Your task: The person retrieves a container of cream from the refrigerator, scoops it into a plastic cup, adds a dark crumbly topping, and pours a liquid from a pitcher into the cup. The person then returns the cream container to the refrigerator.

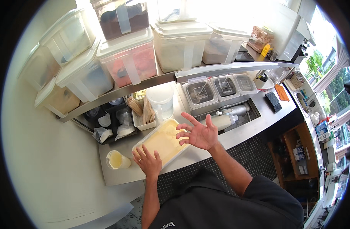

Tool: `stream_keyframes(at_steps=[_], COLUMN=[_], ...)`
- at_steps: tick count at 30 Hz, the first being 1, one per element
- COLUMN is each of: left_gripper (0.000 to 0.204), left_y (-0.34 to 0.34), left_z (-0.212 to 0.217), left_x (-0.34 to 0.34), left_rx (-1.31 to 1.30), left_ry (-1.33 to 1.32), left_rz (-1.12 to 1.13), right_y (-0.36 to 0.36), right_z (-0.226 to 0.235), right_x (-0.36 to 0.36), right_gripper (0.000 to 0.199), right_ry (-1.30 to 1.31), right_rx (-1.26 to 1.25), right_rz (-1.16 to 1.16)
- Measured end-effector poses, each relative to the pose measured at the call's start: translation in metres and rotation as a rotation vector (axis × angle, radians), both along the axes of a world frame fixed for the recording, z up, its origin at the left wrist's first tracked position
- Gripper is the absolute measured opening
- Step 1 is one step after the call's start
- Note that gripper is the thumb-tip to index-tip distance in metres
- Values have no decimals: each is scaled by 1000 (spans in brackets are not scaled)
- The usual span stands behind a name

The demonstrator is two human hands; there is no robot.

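A rectangular tub (168, 142) of pale yellow, smooth-looking contents lies on the steel counter. My left hand (147, 160) is at its near left edge, fingers spread and holding nothing; whether it touches the rim I cannot tell. Over the tub's right side, my right hand (201, 133) is raised with the palm turned up, its fingers apart and bare. To the left of my left hand stands a clear cup (118, 159) with pale yellow stuff inside. Behind the tub is a white round bucket (160, 100).
Lidded plastic bins (127, 61) line the shelf above the counter. A box of paper-wrapped sticks (146, 114) and a black organizer (113, 124) stand at the back left. Squeeze bottles (225, 121) lie in a sunken well, with lidded containers (199, 92) behind it.
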State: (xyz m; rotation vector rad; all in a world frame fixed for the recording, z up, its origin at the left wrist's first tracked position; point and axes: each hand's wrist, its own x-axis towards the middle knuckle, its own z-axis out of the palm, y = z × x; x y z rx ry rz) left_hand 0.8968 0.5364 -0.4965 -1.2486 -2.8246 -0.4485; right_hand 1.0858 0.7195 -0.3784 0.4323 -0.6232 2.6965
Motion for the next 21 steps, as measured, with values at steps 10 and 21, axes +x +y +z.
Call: stream_keyframes(at_steps=[10,21], left_gripper=[60,45], left_y=[2,66], left_z=[10,350], left_x=[-40,-168], left_rx=[110,1480], left_ry=[52,39], left_rz=[-286,3], right_y=[27,65], right_z=[-69,-22], right_x=[104,117], right_gripper=[20,43], right_ry=[-466,-702], right_rx=[-123,466], right_rz=[-601,-513])
